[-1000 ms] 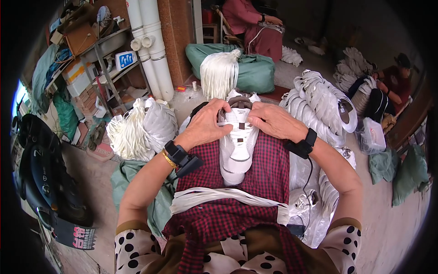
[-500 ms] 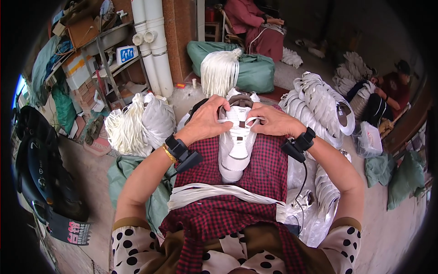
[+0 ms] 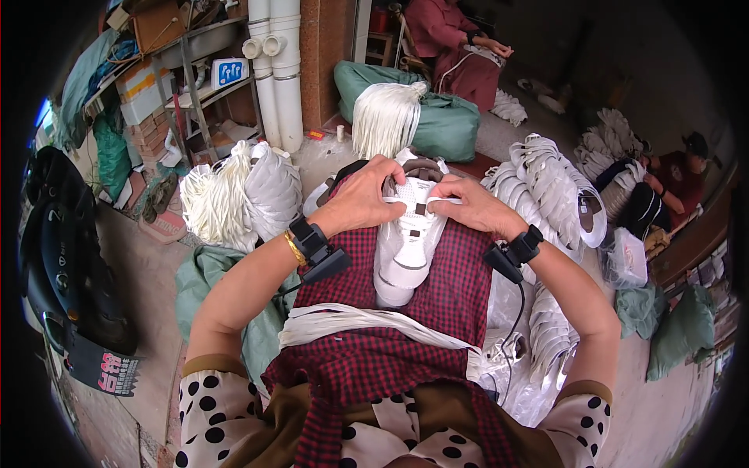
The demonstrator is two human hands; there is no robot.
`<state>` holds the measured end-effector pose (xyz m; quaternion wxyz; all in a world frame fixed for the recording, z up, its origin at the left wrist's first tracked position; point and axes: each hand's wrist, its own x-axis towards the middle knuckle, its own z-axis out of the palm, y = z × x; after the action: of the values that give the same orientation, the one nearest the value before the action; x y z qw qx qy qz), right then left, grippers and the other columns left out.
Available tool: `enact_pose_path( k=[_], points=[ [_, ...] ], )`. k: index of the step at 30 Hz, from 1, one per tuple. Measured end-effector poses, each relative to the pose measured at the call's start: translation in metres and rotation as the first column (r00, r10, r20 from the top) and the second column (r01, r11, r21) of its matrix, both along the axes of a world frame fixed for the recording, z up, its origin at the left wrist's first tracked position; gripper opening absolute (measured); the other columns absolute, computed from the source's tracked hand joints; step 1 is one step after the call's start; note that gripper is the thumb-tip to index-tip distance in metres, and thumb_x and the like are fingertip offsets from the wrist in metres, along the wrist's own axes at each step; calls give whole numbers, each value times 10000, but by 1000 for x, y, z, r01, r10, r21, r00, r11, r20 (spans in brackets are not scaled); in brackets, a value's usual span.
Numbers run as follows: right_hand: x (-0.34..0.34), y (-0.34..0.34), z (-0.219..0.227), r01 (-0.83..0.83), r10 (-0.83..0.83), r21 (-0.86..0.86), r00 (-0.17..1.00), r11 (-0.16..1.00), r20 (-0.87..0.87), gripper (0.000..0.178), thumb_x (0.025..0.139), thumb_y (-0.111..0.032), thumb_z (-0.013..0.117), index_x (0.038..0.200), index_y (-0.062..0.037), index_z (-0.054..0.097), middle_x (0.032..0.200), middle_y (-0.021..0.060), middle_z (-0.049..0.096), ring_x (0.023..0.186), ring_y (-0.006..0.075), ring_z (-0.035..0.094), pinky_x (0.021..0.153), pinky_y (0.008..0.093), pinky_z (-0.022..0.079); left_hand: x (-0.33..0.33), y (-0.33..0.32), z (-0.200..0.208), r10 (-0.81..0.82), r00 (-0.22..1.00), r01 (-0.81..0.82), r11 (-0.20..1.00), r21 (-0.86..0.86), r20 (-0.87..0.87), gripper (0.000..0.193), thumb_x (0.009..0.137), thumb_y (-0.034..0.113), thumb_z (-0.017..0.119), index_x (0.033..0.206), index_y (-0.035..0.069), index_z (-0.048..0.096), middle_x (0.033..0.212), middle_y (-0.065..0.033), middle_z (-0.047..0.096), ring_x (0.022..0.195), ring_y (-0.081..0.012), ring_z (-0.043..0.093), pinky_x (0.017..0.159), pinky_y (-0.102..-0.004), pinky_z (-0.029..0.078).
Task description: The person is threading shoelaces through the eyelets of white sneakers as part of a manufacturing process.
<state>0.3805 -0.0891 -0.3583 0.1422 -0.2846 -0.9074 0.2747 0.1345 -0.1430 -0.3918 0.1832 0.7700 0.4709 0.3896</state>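
A white shoe upper lies on my lap with its toe toward me and its brown-lined collar away. A white shoelace crosses its upper part. At the shoe's right side, my right hand is closed, pinching the lace between thumb and fingers. My left hand is closed at the left side, thumb and fingers pinched on the lace by the eyelet edge. The lace ends inside the fingers are hidden. A bundle of white laces lies across my lap on the red-and-black checked apron.
White lace bundles and stacked uppers stand at the left. More nested uppers lie at the right. Beyond are a green sack with laces on top and two seated people. A dark scooter stands far left.
The lace loop by my right hand has been drawn in closer to the shoe. Both hands stay at the shoe's sides. The whole view has shifted slightly.
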Motion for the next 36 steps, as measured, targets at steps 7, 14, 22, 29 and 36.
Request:
enact_pose_path(
  k=[7,14,22,29,36],
  points=[
    [5,-7,3,-90,90,54,996,994,7,257,826,-151,730,1057,-45,697,1025,65,559,1018,213,555,802,334,508,-3,1,-2,-18,1000,18,1000,-8,10,323,727,139,771,976,62,580,1007,-65,485,753,-173,504,697,-312,475],
    [6,-1,-9,-18,3,-126,993,992,-117,248,821,-204,802,979,-31,720,1033,39,558,1039,176,534,925,323,438,-6,5,-4,-107,962,124,991,-50,249,89,857,58,725,854,36,639,1058,-29,541,717,-65,531,662,-225,463],
    [8,-3,-3,-38,5,-236,990,971,-141,271,886,-282,753,909,-18,697,1012,3,521,992,133,487,898,297,390,-9,1,15,21,975,21,982,-189,222,176,912,187,731,899,26,663,728,1,641,632,-30,540,560,-216,433],
    [7,-5,-8,-50,16,-171,980,984,-198,281,886,-274,745,889,-2,673,1019,15,539,978,144,496,876,297,398,-10,-15,4,-99,986,51,947,-318,-136,289,917,273,730,819,5,685,708,-4,638,671,-76,559,615,-272,470],
    [4,-6,-9,-33,14,-115,986,993,-165,295,914,-291,712,977,-4,700,1029,47,577,1006,163,528,896,311,420,-54,-1,-2,-73,962,141,957,-252,262,282,949,221,675,759,15,697,705,18,636,662,-44,517,610,-241,438]
  ],
)
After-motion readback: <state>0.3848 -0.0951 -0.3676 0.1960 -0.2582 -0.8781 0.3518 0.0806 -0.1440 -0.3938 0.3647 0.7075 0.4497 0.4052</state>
